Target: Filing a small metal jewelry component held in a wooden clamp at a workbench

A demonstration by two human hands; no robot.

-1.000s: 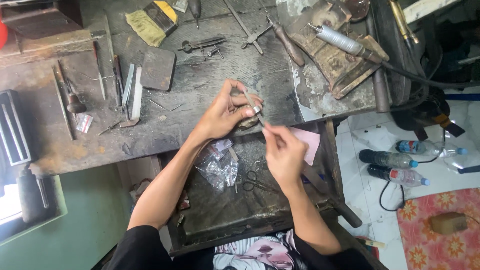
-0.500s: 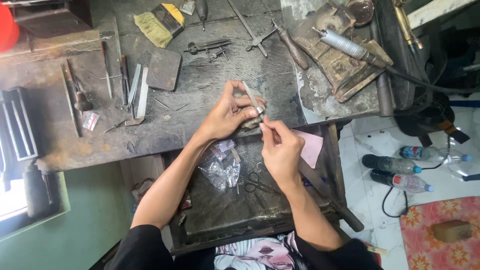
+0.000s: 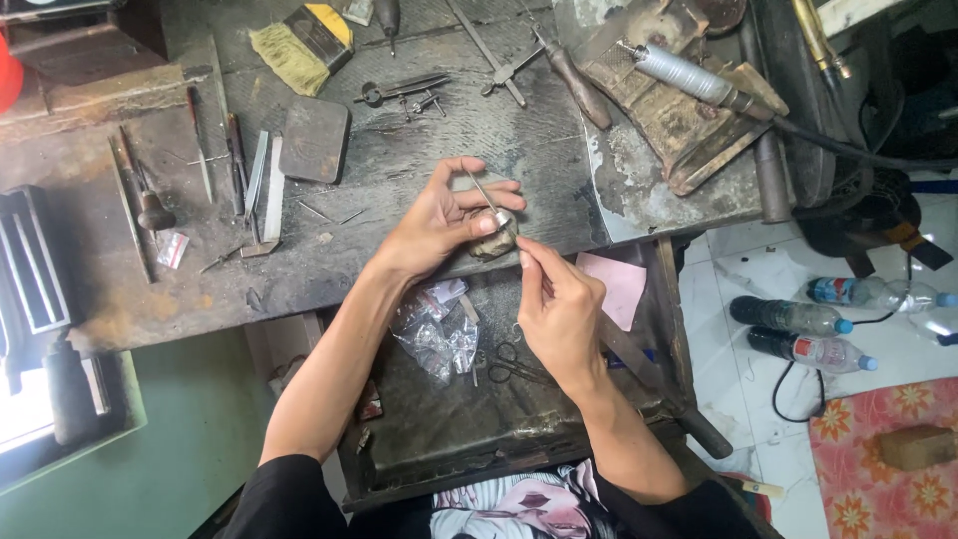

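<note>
- Spreading across the top of the view, a dark, scuffed workbench [image 3: 419,190] is the landmark; left of it and lower lies a green floor [image 3: 180,469], right of it a white tiled floor with a red flowered mat [image 3: 878,459].
- On the bench's left part lie several slim hand tools in a row [image 3: 239,175], one dark flat tin [image 3: 315,138] and one yellow-backed brush [image 3: 304,45].
- At the bench's front edge the left hand [image 3: 444,220] is closed around one small silvery ring-like piece [image 3: 502,220], pinched between thumb and fingers.
- Just right of it, the right hand [image 3: 559,309] pinches what seems to be a thin tool, its tip touching the piece; the tool is too small to name.
- Below the bench edge, a drawer tray [image 3: 449,439] holds crumpled clear bags [image 3: 439,329], one pair of scissors [image 3: 514,364] and one pink paper [image 3: 614,284].
- On the bench's right part rests one silver handpiece [image 3: 684,75] with a black hose.
- Right of the bench, three plastic bottles [image 3: 798,319] lie on the tiles.
</note>
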